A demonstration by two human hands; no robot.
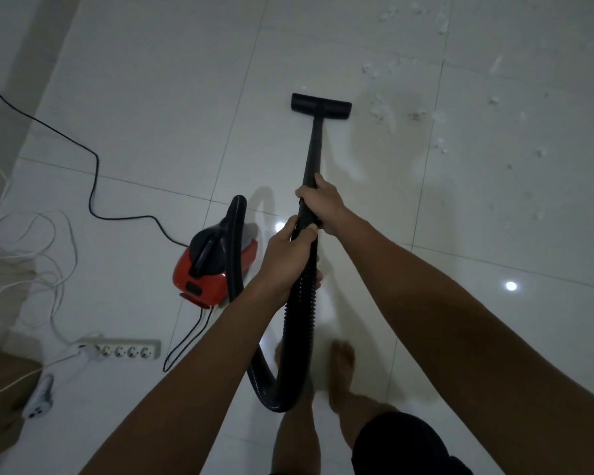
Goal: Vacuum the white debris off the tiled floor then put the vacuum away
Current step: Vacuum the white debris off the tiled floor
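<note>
Vacuum (213,260) sits on the tiled floor (158,114), its wand (312,156) gripped in both hands.

Right hand (323,204) wraps the wand higher up; left hand (288,255) grasps it just below, where the ribbed hose (300,320) joins. Nozzle (321,105) lies flat on the floor, with white debris (436,114) scattered to its right and beyond. Red-and-black body stands left of the hands, black cord (93,186) trailing away. A power strip (120,351) and white cables (31,255) lie at the left.
</note>
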